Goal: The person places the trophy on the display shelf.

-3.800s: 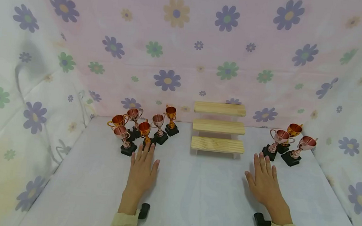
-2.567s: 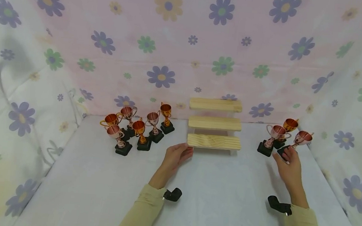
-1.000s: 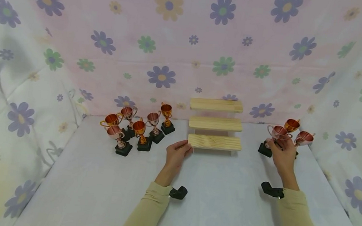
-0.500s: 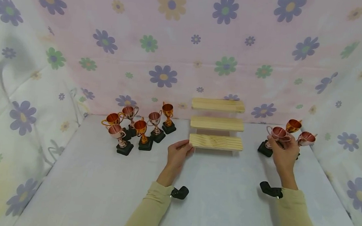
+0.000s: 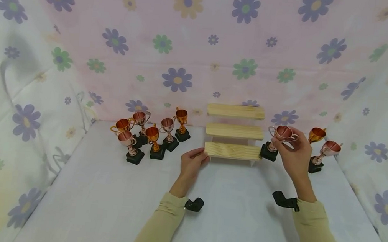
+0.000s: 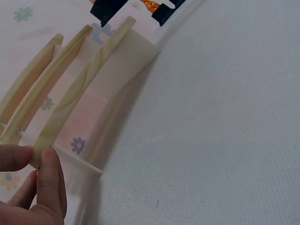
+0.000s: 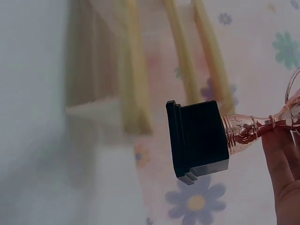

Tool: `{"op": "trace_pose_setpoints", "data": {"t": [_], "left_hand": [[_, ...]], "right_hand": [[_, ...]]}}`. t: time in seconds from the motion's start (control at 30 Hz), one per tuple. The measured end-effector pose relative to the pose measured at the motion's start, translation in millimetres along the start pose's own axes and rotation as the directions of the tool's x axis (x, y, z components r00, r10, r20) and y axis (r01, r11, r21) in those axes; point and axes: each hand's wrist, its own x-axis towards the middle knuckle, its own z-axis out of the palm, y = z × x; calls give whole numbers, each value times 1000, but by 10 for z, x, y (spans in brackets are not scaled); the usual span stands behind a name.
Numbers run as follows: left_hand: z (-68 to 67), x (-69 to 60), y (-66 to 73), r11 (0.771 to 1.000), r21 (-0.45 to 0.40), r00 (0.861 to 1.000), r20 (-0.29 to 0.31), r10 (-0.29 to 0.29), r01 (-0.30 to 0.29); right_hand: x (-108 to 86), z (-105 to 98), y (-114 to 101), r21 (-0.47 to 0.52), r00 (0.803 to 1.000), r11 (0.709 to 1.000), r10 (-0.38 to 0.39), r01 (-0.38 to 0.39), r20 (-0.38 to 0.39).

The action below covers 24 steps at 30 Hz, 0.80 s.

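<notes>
My right hand (image 5: 295, 153) holds a rose-coloured trophy cup (image 5: 284, 133) on a black base, close to the right end of a three-step wooden stand (image 5: 234, 131). In the right wrist view the fingers (image 7: 281, 164) are at the trophy's stem, and its black base (image 7: 201, 138) hangs beside the blurred wooden steps (image 7: 136, 75). My left hand (image 5: 189, 170) pinches the left end of the lowest step; the left wrist view shows thumb and fingers (image 6: 47, 183) on the end of that plank (image 6: 84, 79).
Several gold and rose trophies (image 5: 152, 134) stand left of the stand. At the right are a gold trophy (image 5: 316, 135) and a rose one (image 5: 331, 147), partly behind my right hand. Flowered cloth (image 5: 201, 41) rises behind the white surface (image 5: 104, 197).
The right hand, earlier at the right-hand trophies, has lifted the rose trophy and carried it left towards the stand. The left hand went from flat on the surface to pinching the lowest step.
</notes>
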Motion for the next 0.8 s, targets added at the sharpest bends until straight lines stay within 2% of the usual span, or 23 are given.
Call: {"op": "trace_pose_setpoints", "data": {"t": [0.17, 0.43, 0.57, 0.8], "left_hand": [[7, -9, 2, 1000, -16, 1000, 5, 6, -6], [0, -5, -21, 999, -50, 1000, -6, -14, 14], [2, 4, -19, 998, -59, 1000, -11, -14, 13], [-6, 13, -52, 998, -66, 1000, -1, -14, 13]], "right_hand": [[126, 166, -112, 63, 993, 995, -79, 73, 84], [349, 525, -487, 169, 974, 983, -104, 70, 202], [518, 730, -486, 250, 967, 967, -113, 54, 229], [799, 1077, -487, 293, 950, 954, -140, 54, 281]]}}
